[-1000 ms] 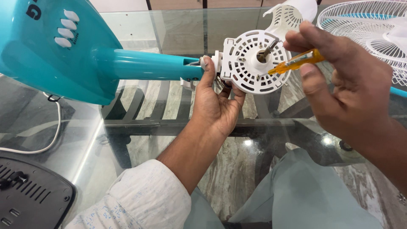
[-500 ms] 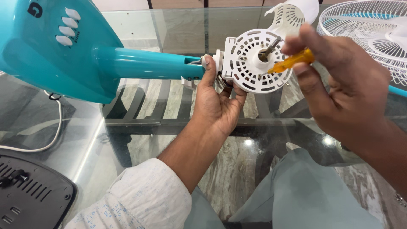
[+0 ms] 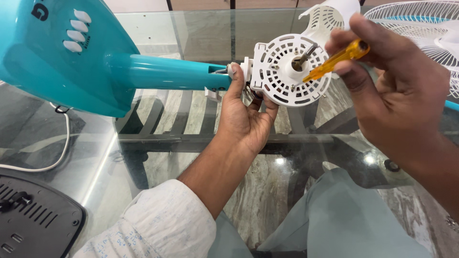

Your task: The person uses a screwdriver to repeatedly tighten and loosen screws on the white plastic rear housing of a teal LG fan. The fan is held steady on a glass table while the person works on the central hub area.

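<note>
Over glass table (image 3: 158, 38), left hand (image 3: 246, 117) grips motor housing (image 3: 290, 69); right hand (image 3: 401, 95) pinches screwdriver (image 3: 337, 58), tip down-left

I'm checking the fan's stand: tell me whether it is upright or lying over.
Lying over. The teal stand runs sideways above the glass table, its pole level, with the left hand holding the white motor housing at its end.

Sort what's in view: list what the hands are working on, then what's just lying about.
In use:
left hand gripping white motor housing
right hand holding orange screwdriver
teal fan stand

Lying about:
white fan grille
white vented cover
dark grey panel
white cord
</note>
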